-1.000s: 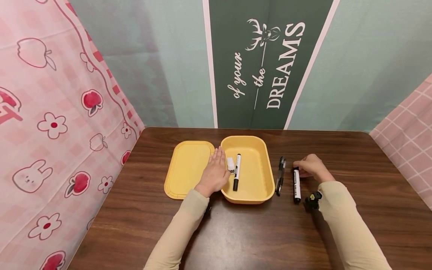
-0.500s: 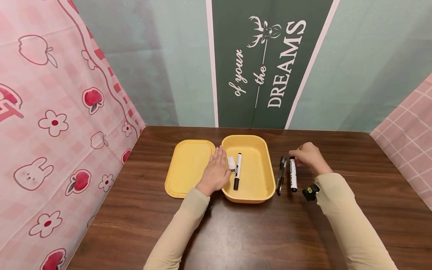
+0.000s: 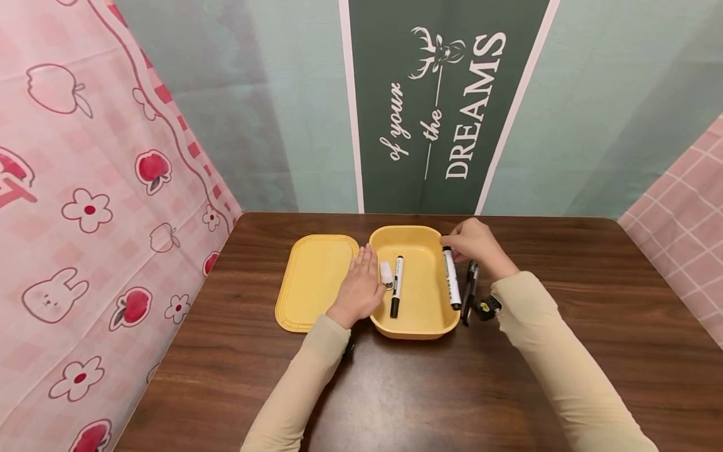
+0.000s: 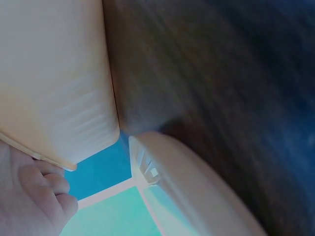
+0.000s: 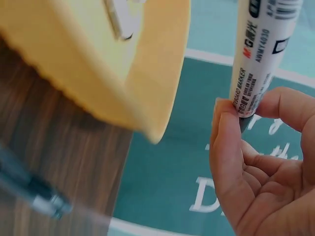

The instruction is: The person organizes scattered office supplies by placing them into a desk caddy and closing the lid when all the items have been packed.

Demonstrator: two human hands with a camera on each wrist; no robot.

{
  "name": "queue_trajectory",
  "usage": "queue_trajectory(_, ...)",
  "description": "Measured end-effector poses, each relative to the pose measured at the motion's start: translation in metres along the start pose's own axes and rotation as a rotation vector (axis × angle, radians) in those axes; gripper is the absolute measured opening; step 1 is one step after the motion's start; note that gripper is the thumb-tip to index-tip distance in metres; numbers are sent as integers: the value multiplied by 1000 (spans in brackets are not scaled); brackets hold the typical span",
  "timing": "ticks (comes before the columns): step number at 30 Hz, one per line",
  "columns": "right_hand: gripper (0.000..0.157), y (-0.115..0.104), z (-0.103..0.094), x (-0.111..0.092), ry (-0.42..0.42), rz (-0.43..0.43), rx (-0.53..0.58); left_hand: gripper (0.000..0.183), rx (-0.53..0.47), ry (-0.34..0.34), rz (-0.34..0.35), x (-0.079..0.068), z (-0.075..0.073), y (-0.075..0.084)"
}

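Note:
Over the right rim of the yellow box (image 3: 420, 314), my right hand (image 3: 476, 243) pinches a white whiteboard marker (image 3: 452, 279) by its far end. In the right wrist view the thumb and fingertips grip the marker (image 5: 263, 54) near its dark end, and it is clear of the box wall. My left hand (image 3: 359, 285) lies with straight fingers along the box's left rim, touching it. Inside the box lie another white marker with a black cap (image 3: 397, 287) and a small white object (image 3: 386, 275), whose kind I cannot tell.
A yellow lid (image 3: 317, 282) lies flat left of the box, partly behind the left hand. Dark pens (image 3: 470, 292) lie on the brown wooden table (image 3: 418, 389) just right of the box. A printed curtain (image 3: 271, 113) hangs behind the table.
My right hand has lifted the whiteboard marker off the table and carried it left, past the dark pens, to the box's right rim. The left hand stays at the left rim.

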State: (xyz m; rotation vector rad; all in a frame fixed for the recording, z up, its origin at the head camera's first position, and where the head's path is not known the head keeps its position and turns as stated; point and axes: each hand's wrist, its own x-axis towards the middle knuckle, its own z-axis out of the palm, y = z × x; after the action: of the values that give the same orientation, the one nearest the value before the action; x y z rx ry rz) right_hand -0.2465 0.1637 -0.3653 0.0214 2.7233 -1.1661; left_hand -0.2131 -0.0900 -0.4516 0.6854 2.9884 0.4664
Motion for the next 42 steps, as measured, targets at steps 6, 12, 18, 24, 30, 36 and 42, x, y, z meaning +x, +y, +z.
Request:
queue_trajectory(6, 30, -26, 20, 6, -25, -19, -25, 68, -8, 4, -2, 0, 0, 0)
queue_trajectory(12, 38, -36, 35, 12, -33, -38, -54, 68, 8, -3, -16, 2, 0, 0)
queue_trajectory(18, 40, -37, 47, 18, -46, -32, -86, 68, 9, -2, -16, 2, 0, -1)
queue_trajectory(24, 38, -32, 58, 26, -56, -4, -139, 68, 10, 1, -12, 2, -1, 0)
queue_trajectory(30, 35, -27, 69, 31, -80, -4, -162, 68, 17, -3, -10, 2, -1, -1)
queue_trajectory(36, 31, -24, 81, 35, -61, -14, -249, 69, 20, 2, -13, 2, -1, 0)
queue_trajectory(42, 22, -18, 92, 36, -35, 3, -272, 68, 15, 0, -9, 1, -3, 1)
